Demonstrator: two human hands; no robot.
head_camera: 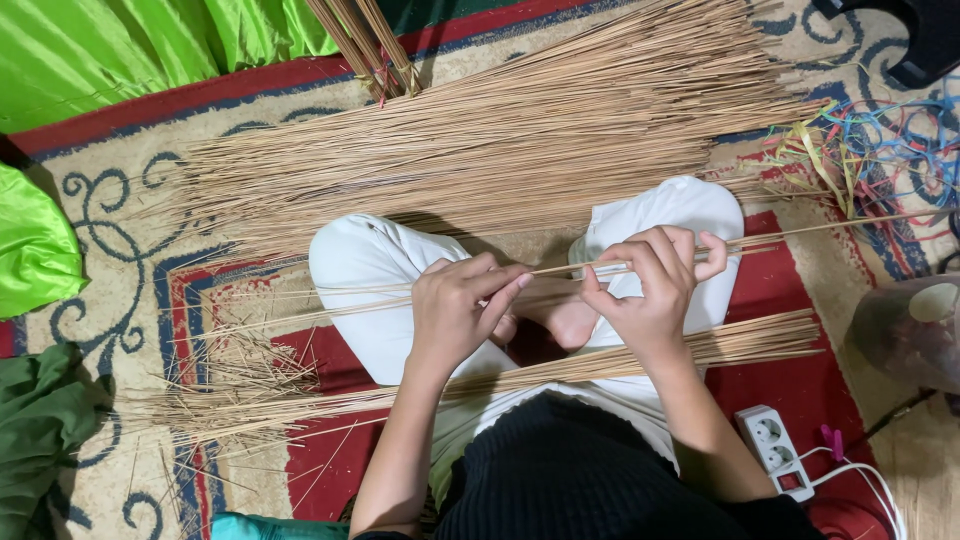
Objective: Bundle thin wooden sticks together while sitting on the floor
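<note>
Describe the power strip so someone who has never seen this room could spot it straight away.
Start at the red patterned carpet where the person sits cross-legged. By the right forearm, past the right hand, lies the white power strip. It is the only hard white plastic block with round sockets and a white cable.

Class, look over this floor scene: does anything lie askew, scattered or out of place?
Yes. Short broken stick scraps lie strewn crisscross on the carpet by the person's left knee, unlike the neat big stick pile. A tangle of coloured strips sprawls at the upper right.

Single head view: looks steeply down, close above the patterned carpet (120, 200), stick pile (480, 140) at its far edge.
</note>
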